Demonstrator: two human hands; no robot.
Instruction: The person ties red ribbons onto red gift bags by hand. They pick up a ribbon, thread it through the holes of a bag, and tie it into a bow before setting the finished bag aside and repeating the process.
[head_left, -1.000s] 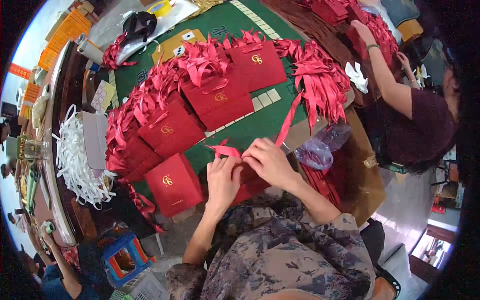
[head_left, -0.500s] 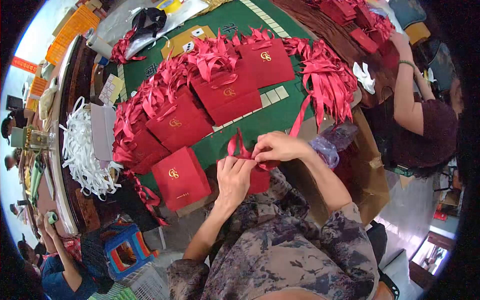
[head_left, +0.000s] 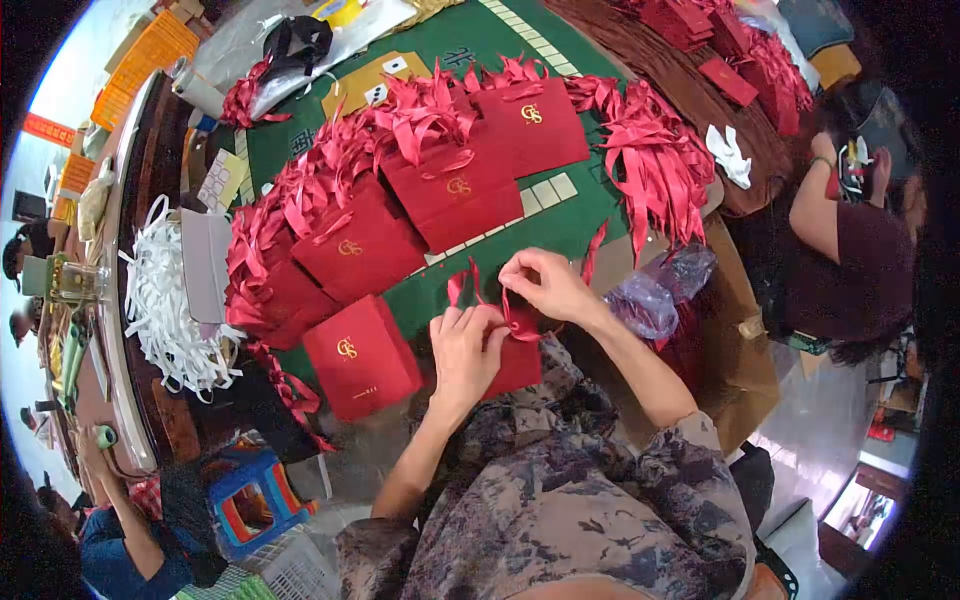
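Close to my lap, a red paper bag [head_left: 517,372] is partly hidden behind my left hand [head_left: 462,355], whose closed fingers grip its top edge. A pink-red ribbon [head_left: 505,303] runs up from the bag to my right hand [head_left: 545,285], where thumb and fingertips pinch it. Another ribbon loop rises above my left fingers. Left of my hands lies a red bag with a gold logo [head_left: 362,358]. Beyond it, a row of similar red bags [head_left: 360,245] leans together, ribbons heaped along their tops.
A bundle of loose red ribbons [head_left: 655,165] hangs over the table's right corner. White ribbons [head_left: 165,310] spill by a box at left. A cardboard box [head_left: 745,370] with plastic wrap stands right of my arm. People sit at both sides; a blue stool [head_left: 255,500] is lower left.
My right hand has lifted slightly up and away from my left, drawing the ribbon taut. The person at right has pulled their arm back from the pile of red bags.
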